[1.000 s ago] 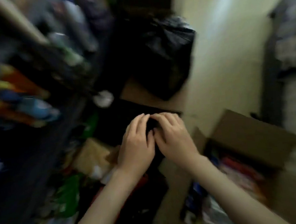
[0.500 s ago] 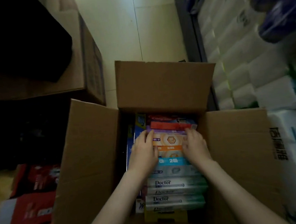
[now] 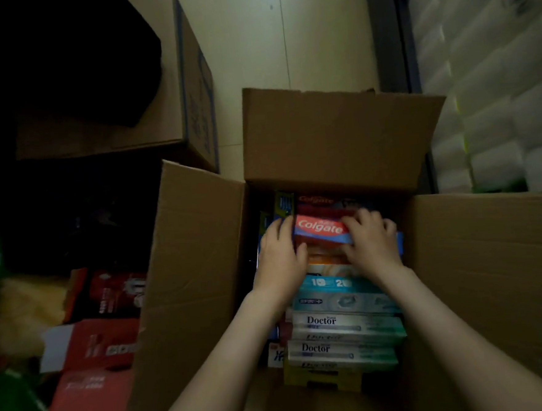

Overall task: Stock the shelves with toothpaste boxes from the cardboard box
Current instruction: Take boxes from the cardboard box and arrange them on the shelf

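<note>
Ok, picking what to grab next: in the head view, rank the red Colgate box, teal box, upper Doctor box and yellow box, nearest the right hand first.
1. red Colgate box: gripped by the right hand.
2. teal box: next down the row, toward the camera.
3. upper Doctor box: closer to the camera again.
4. yellow box: the row's near end.

Left forearm (image 3: 228, 346) and right forearm (image 3: 447, 321), both bare, reach forward and down, side by side, palms down. The left hand (image 3: 281, 256) grips the left end of a red and blue Colgate cardboard toothpaste box (image 3: 321, 229). The right hand (image 3: 373, 243) curls its fingers over the right part, knuckles up.
</note>
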